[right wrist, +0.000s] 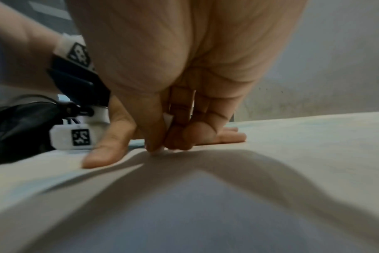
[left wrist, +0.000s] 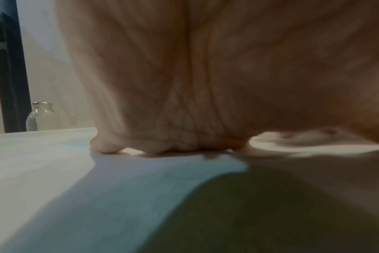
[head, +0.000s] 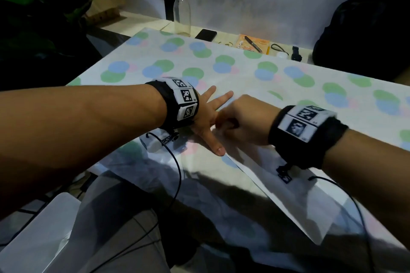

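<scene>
Hands (head: 205, 121) (head: 243, 121): 2; sheet (head: 244, 66): 1

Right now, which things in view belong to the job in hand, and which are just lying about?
In use: dotted wrapping paper; left hand, pressing it flat; right hand, pinching its fold.

Lying about, beyond the paper: glass bottle; phone; pen; orange booklet; wristwatch; black bag.

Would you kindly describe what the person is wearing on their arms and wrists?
Forearms are bare, without sleeves. The left wristband and right wristband are black straps bearing white tiles with black square-code markings. Beneath each hangs a small camera block trailing a thin black cable.
</scene>
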Tool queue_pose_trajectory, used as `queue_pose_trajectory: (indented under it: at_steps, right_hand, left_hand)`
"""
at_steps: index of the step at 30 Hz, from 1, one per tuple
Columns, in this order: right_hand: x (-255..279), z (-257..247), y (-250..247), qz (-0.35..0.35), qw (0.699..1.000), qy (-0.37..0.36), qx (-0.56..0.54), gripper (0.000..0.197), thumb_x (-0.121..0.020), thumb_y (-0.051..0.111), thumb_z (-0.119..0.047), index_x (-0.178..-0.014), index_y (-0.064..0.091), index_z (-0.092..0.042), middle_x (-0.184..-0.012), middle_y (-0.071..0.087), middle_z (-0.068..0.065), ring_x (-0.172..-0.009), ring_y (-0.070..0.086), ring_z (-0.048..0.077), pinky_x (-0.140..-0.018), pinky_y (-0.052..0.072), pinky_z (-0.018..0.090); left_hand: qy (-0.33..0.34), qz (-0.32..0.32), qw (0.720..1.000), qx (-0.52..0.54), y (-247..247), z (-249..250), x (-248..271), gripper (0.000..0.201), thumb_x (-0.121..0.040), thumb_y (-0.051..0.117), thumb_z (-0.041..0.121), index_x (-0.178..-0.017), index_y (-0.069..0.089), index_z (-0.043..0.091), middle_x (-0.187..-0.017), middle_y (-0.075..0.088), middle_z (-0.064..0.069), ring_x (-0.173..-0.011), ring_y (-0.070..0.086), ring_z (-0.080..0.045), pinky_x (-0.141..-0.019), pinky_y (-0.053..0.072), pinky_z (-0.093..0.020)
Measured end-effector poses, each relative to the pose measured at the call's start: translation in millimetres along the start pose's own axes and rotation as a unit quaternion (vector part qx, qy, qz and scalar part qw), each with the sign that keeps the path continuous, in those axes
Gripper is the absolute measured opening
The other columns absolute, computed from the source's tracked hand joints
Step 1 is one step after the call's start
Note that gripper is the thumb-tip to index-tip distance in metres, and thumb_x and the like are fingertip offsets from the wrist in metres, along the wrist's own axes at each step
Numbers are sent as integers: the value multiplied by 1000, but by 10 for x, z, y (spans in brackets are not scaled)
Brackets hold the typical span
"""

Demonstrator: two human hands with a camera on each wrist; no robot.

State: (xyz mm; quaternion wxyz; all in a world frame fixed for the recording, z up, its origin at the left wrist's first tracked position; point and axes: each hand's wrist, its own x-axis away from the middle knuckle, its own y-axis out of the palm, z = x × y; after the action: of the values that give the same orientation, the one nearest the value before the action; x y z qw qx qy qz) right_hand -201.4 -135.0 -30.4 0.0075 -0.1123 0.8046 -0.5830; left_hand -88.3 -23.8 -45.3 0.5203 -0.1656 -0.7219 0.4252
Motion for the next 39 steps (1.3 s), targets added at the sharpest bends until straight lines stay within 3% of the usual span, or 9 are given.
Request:
queue_pose_trajectory:
  at_steps: [3,5,10,14,18,22,26,33,39]
  right_hand:
    - [351,21,-37,-70,997,3,39,17,-85,63,-13,-89,74,-25,-64,57,-14,-62,54,7,-61,40,21]
    - [400,30,-119,-108,991,-15,77,17,-85,62,-15,-90,75,-26,-66,60,-12,-59,50,9,-58,37,16]
    - [-128,-2,-142,8,1000,3,16,17,-87,71,-18,-100,78,-26,-72,62,-18,-70,59,8,-68,42,20]
    - [99,47,48,-17,1000,19,0,21,-87,64,-13,-99,76,-26,-67,54,-25,-63,52,-4,-62,34,11]
    - [480,11,-77,-99,993,-11,67,14,-86,62,-19,-86,72,-28,-69,63,-12,-64,54,7,-60,40,19]
    - [132,-8,-85,-14,1000,-14,23,18,-83,65,-13,-95,76,-22,-73,68,-13,-68,61,7,-69,47,19]
    - [-105,-61,44,-24,1000,1,18,19,-89,69,-18,-106,77,-21,-95,72,-5,-86,63,16,-72,44,16]
    - [532,-35,-40,-98,994,-25,51,18,-84,63,-16,-92,76,-26,-75,69,-9,-66,54,14,-63,44,30]
    - [-96,24,-132,7,1000,1,13,19,-84,73,-17,-100,79,-27,-76,65,-15,-68,57,7,-68,45,19]
  left_hand:
    - [42,12,999,1,76,-68,-48,131,-36,46,106,-137,-29,69,-155,-47,13,-147,-36,-37,-109,-6,-78]
    - [39,16,999,-12,76,-74,-55,130,-34,44,108,-134,-32,71,-155,-46,14,-147,-35,-37,-108,-5,-79]
    - [-30,-20,999,-4,-40,32,56,116,-68,61,88,-160,3,46,-166,-28,-2,-151,-24,-40,-120,0,-63]
    - [27,4,1000,1,15,-15,-2,125,-53,59,95,-149,-15,63,-155,-47,10,-149,-33,-35,-114,-4,-73]
    - [38,2,999,-8,55,-60,-64,126,-43,53,103,-132,-32,72,-154,-48,14,-147,-36,-36,-109,-4,-78]
    - [9,-7,1000,-5,16,-21,-56,125,-58,62,92,-153,-11,57,-157,-45,5,-147,-36,-35,-118,-4,-71]
    - [-28,17,999,20,56,-13,-87,158,-21,62,98,-150,-21,56,-157,-45,7,-153,-22,-35,-121,3,-68]
    - [48,16,999,-6,102,-96,-126,130,-35,44,106,-134,-32,71,-155,-46,13,-148,-34,-37,-108,-4,-80]
    - [7,2,1000,2,37,-25,-81,134,-47,56,97,-157,-4,50,-164,-34,1,-147,-35,-36,-116,-6,-70]
